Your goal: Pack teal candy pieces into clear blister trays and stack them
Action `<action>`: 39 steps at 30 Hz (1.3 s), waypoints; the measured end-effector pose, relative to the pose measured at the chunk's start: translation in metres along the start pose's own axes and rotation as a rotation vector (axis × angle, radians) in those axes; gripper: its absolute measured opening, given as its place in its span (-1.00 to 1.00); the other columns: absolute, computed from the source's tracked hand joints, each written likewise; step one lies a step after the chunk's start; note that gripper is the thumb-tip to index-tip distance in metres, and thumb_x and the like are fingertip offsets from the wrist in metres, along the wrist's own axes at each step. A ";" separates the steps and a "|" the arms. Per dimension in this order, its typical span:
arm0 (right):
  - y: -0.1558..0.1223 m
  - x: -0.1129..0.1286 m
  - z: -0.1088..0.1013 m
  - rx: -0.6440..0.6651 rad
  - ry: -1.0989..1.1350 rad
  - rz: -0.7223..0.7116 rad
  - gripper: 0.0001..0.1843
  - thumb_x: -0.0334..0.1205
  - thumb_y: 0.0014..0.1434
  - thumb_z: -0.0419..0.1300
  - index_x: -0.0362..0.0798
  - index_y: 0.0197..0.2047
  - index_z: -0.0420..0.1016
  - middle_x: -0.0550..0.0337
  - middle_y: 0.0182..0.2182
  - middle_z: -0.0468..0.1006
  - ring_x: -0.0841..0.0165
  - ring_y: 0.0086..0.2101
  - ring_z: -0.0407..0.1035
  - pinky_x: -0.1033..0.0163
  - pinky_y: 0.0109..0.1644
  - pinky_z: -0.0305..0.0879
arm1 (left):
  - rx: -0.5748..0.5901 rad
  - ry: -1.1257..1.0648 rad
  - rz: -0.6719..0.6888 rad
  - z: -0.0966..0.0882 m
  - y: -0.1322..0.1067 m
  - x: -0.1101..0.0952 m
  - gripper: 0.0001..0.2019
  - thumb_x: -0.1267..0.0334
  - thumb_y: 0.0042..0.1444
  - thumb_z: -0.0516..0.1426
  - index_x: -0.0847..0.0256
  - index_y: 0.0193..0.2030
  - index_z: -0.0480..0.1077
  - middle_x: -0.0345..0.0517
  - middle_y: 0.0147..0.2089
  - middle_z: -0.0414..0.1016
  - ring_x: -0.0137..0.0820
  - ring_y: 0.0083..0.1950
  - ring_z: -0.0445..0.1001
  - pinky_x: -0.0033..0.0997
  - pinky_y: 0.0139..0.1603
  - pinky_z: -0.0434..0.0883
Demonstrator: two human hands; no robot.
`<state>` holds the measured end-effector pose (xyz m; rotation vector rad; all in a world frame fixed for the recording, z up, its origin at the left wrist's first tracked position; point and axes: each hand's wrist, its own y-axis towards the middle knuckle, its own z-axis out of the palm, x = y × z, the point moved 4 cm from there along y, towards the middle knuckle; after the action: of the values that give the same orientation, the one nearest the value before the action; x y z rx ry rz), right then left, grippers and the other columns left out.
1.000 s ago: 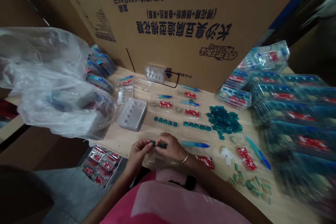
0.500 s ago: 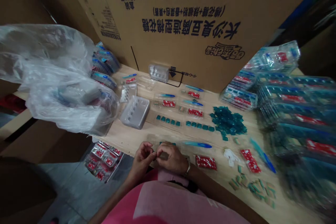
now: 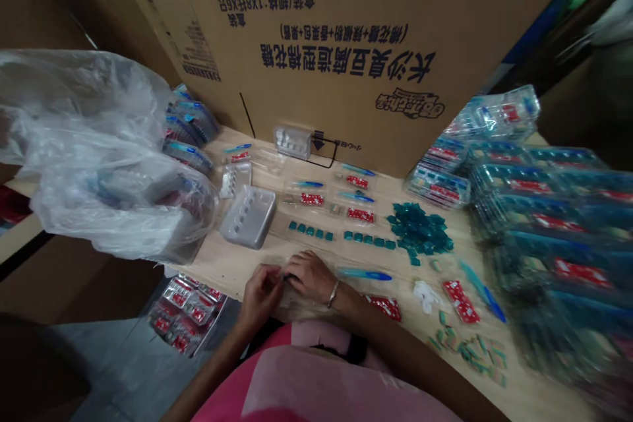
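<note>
My left hand [image 3: 263, 291] and my right hand [image 3: 312, 275] meet above the near edge of the table, fingers closed in a pinch. A small dark piece shows between the fingertips; its kind is too blurred to tell. Beneath them lies a clear plastic tray [image 3: 302, 308], mostly covered by the hands. To the right of my right hand are a blue pen-shaped item [image 3: 364, 273] and a red patterned packet [image 3: 384, 307], partly hidden by my forearm. Rows of teal squares [image 3: 310, 231] sit in clear trays just beyond.
A heap of teal squares [image 3: 420, 227] lies right of centre, and pale green-edged pieces [image 3: 477, 353] nearer. Stacks of filled trays [image 3: 539, 184] line the right. A large carton [image 3: 326, 99] closes off the back. Left are a plastic bag [image 3: 119, 211] and empty trays [image 3: 248, 216].
My hands have drawn closer together over the tray, and a dark piece now shows at the fingertips. The whole view has shifted slightly, with the table contents appearing further left.
</note>
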<state>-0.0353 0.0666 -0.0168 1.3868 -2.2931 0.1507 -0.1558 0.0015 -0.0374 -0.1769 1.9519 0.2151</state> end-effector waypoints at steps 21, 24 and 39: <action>-0.085 -0.124 -0.112 -0.471 0.220 0.726 -0.90 -0.43 -0.06 0.12 -0.05 -0.48 0.38 0.23 -0.55 0.46 0.37 -0.49 0.37 0.29 -0.39 0.25 | 0.074 -0.010 0.115 0.018 0.007 -0.029 -0.82 0.20 0.08 0.11 0.20 -0.20 0.41 -0.09 -0.28 0.50 -0.36 -0.26 0.47 -0.40 -0.25 0.43; -0.068 -0.067 -0.075 -0.368 0.485 0.593 -0.96 -0.35 -0.05 0.13 -0.07 -0.47 0.40 0.28 -0.58 0.45 0.45 -0.54 0.32 0.37 -0.47 0.22 | 0.154 -0.303 -0.062 0.045 0.015 -0.040 -0.72 0.15 0.00 0.19 0.22 -0.16 0.42 -0.06 -0.24 0.53 -0.37 -0.26 0.49 -0.39 -0.23 0.43; -0.075 -0.008 0.003 -0.130 1.480 0.631 -0.66 -0.07 -0.15 0.35 -0.07 -0.39 0.35 0.32 -0.50 0.43 0.48 -0.50 0.34 0.33 -0.37 0.26 | 0.177 -0.846 -0.547 0.042 -0.021 -0.028 -0.78 0.32 -0.29 0.34 0.27 -0.42 0.49 -0.21 -0.51 0.50 -0.51 -0.48 0.39 -0.52 -0.38 0.32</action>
<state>0.0317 0.0358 -0.0337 0.1405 -1.2606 0.8541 -0.1028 -0.0083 -0.0286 -0.4174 1.0214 -0.2213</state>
